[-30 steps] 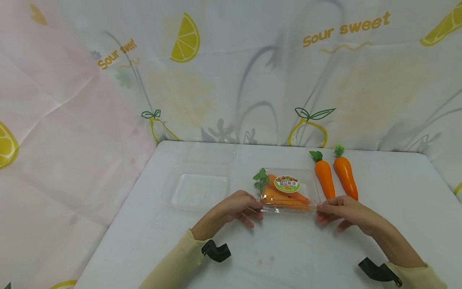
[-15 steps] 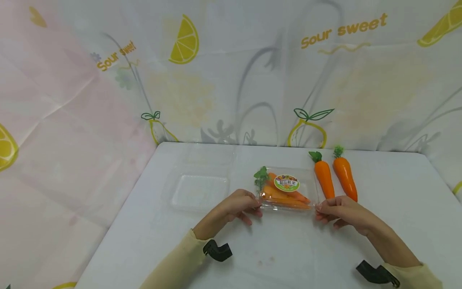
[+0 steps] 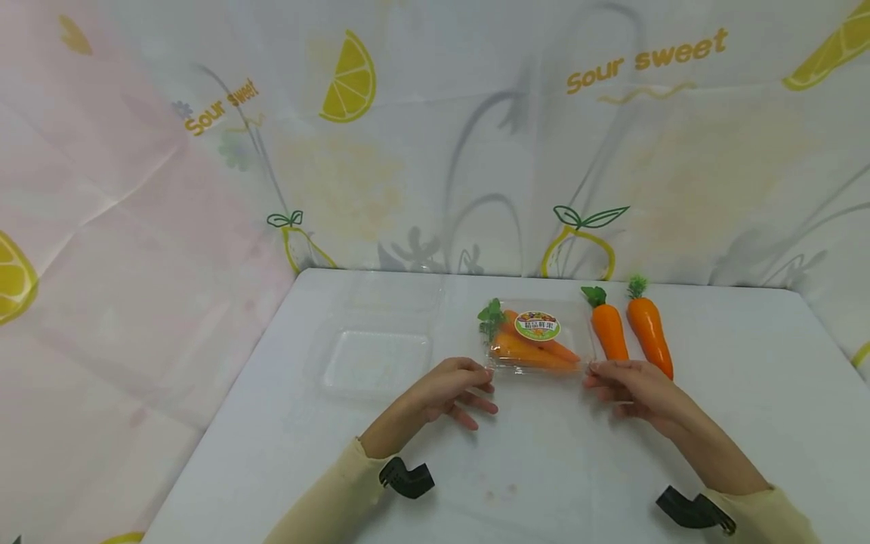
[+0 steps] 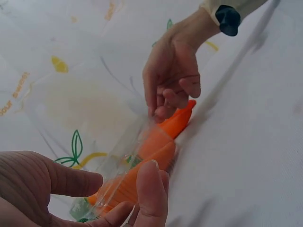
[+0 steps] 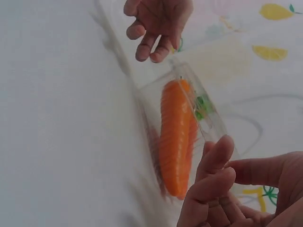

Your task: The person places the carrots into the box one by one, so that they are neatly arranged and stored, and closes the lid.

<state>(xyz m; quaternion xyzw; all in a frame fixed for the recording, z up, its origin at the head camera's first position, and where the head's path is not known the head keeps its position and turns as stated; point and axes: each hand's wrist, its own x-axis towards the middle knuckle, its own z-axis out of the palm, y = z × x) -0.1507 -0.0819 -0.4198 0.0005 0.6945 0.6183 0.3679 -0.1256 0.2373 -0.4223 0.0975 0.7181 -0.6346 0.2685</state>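
A clear plastic clamshell box [image 3: 583, 321] with orange carrots [image 3: 523, 351] inside lies between my two hands. Its lid bears an oval label [image 3: 538, 326], and green leaves [image 3: 491, 317] show at its left end. My left hand [image 3: 448, 389] holds the near left corner at the thumb and fingertips, other fingers spread. At the near right corner, my right hand [image 3: 642, 389] pinches the rim between thumb and fingertip. From the left wrist, the box stands between the left hand [image 4: 154, 189] and the right hand [image 4: 173, 71]. Carrots also show through its wall in the right wrist view.
Two loose carrots [image 3: 649, 332] with green tops lie right of the box, one partly behind my right hand. An open clear plastic box [image 3: 377, 363] sits to the left on the white table [image 3: 537, 468]. A printed cloth [image 3: 435, 151] hangs behind the table.
The box of carrots has shifted away from me, toward the table's back edge. My right hand has moved with it, forward and slightly left; my left fingertips moved forward a little.
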